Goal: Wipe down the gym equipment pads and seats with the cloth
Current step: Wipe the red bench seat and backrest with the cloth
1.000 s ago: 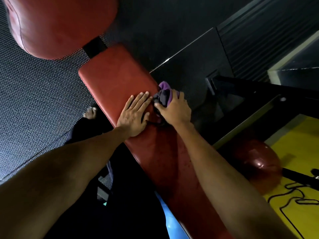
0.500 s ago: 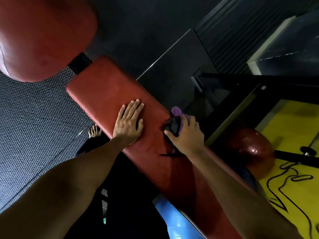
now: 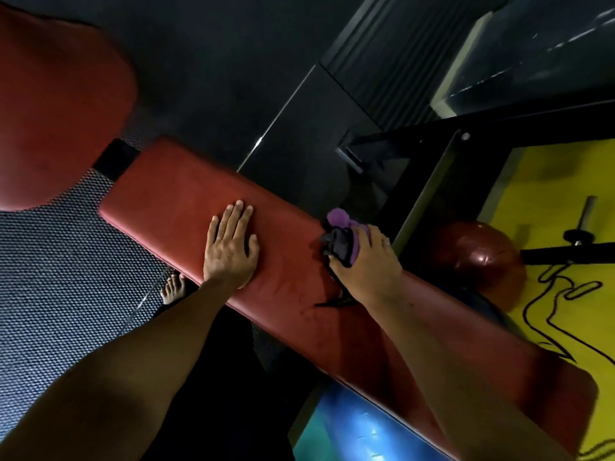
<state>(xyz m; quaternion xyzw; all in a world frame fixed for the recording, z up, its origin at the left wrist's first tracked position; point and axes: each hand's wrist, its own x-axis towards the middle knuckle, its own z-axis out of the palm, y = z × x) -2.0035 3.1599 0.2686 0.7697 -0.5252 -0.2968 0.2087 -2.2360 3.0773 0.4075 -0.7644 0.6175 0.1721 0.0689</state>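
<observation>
A long red bench pad (image 3: 176, 197) runs from the upper left down to the lower right. My left hand (image 3: 230, 249) lies flat on it, fingers straight, near its left edge. My right hand (image 3: 364, 266) grips a bunched purple and black cloth (image 3: 341, 239) against the pad's right edge. A dark strip of the cloth trails out under the wrist. A second red pad (image 3: 56, 104) fills the upper left corner.
A bare foot (image 3: 173, 289) stands on the textured grey rubber floor (image 3: 60, 277) left of the bench. A black machine frame (image 3: 439, 168), a dark red ball (image 3: 479, 257) and a yellow floor mat (image 3: 562, 201) lie to the right. Something blue (image 3: 356, 430) sits below the bench.
My right hand has slid the cloth down along the pad's right edge, away from my left hand. The left hand stays flat on the pad. The camera view has shifted.
</observation>
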